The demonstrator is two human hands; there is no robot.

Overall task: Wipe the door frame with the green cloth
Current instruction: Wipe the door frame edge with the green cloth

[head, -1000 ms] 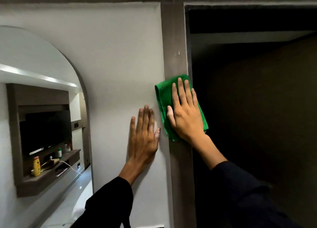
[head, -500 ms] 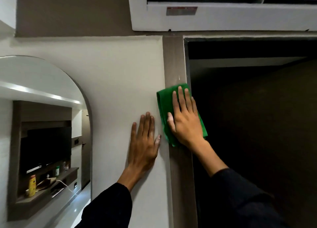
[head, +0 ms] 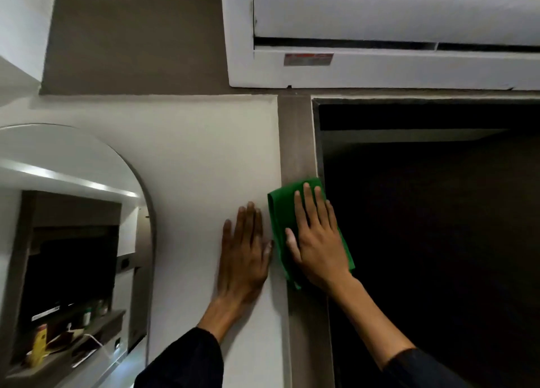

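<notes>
The grey-brown door frame runs up the middle of the view beside a dark doorway. A folded green cloth lies flat against the frame's left post. My right hand presses on the cloth with fingers spread and pointing up. My left hand rests flat on the white wall just left of the frame, fingers together, holding nothing. Part of the cloth is hidden under my right palm.
A white air conditioner hangs right above the door frame's top. An arched mirror is on the wall at the left, reflecting a shelf with bottles. The doorway to the right is dark.
The view has tilted upward, bringing the air conditioner fully into sight. My right hand and the cloth have slid a little up the frame post. My left hand stays on the wall.
</notes>
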